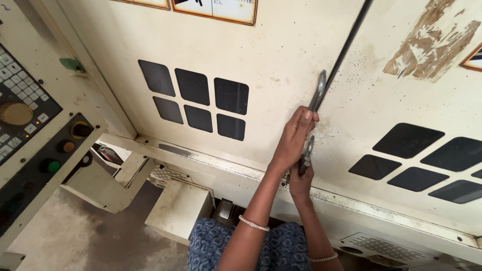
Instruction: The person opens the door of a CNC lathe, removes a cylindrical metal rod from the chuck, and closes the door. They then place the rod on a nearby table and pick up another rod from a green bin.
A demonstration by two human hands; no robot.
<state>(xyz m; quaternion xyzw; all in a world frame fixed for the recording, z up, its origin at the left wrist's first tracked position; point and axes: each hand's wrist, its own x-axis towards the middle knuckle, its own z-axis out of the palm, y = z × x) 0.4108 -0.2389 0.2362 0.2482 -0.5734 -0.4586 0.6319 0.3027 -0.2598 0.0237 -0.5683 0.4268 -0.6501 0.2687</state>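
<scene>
A curved metal door handle (pixel 319 88) is mounted upright on the cream left door panel (pixel 271 55) of a machine, right beside the dark seam (pixel 351 42) with the right door panel (pixel 401 95). My left hand (pixel 295 138) is closed around the middle of the handle. Just below it, my right hand (pixel 301 181) grips the handle's lower end. Both wrists wear thin bracelets. The lower part of the handle is hidden by my fingers.
A control panel (pixel 30 125) with keys, a round knob and a green button juts out at the left. Dark window panes (pixel 196 98) are set in both doors. Below are a cream box (pixel 178 208), a foot pedal (pixel 226 208) and concrete floor (pixel 85 236).
</scene>
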